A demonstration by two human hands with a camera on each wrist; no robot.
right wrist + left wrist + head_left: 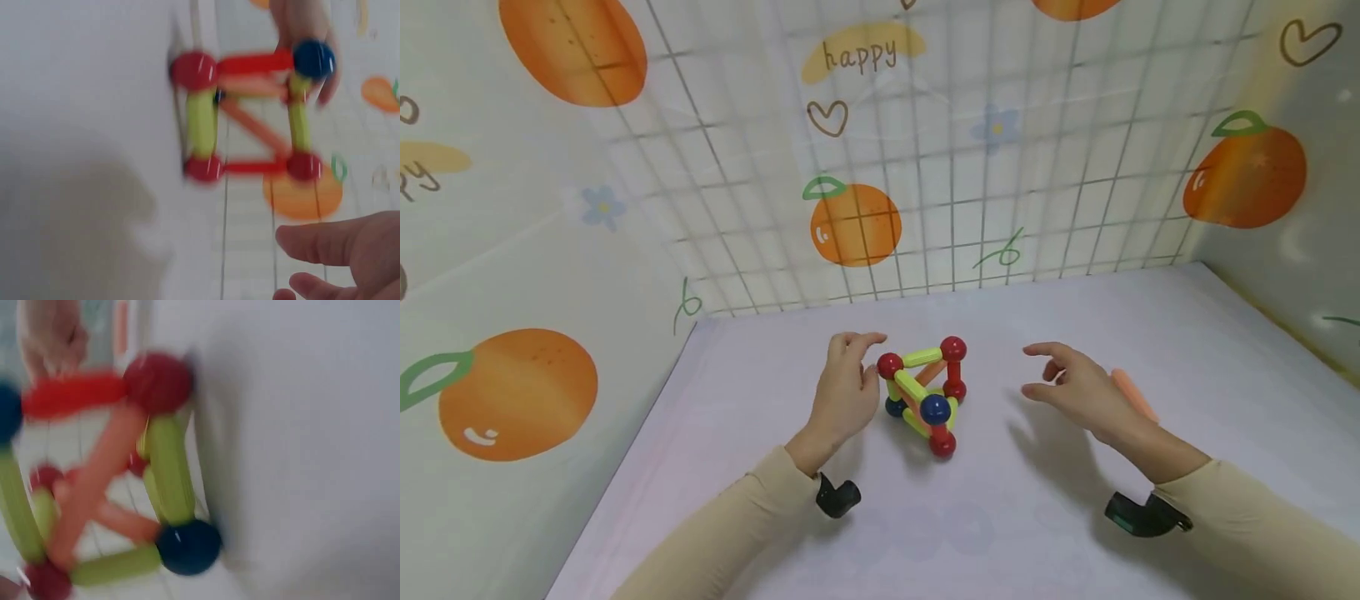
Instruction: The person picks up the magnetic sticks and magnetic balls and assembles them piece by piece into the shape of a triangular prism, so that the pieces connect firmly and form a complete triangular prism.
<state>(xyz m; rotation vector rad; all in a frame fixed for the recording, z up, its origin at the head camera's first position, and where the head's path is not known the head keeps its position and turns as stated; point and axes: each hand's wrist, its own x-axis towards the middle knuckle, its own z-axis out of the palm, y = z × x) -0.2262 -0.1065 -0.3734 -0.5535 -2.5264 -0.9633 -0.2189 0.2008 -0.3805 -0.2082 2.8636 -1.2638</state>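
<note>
A three-sided frame of magnetic building sticks and balls stands on the table. Yellow-green and red sticks join its red and dark blue balls, and orange sticks run diagonally across its sides. Beside its left edge is my left hand, fingers relaxed and bent, fingertips right at the upper red ball. To the right of the frame, apart from it, my right hand hovers with loosely curved fingers and holds nothing. In the right wrist view, its thumb shows below the blurred frame.
A loose orange stick lies on the table just beyond my right wrist, partly hidden by it. Behind the pale tabletop hangs a curtain printed with a grid and oranges, and similar cloth closes both sides.
</note>
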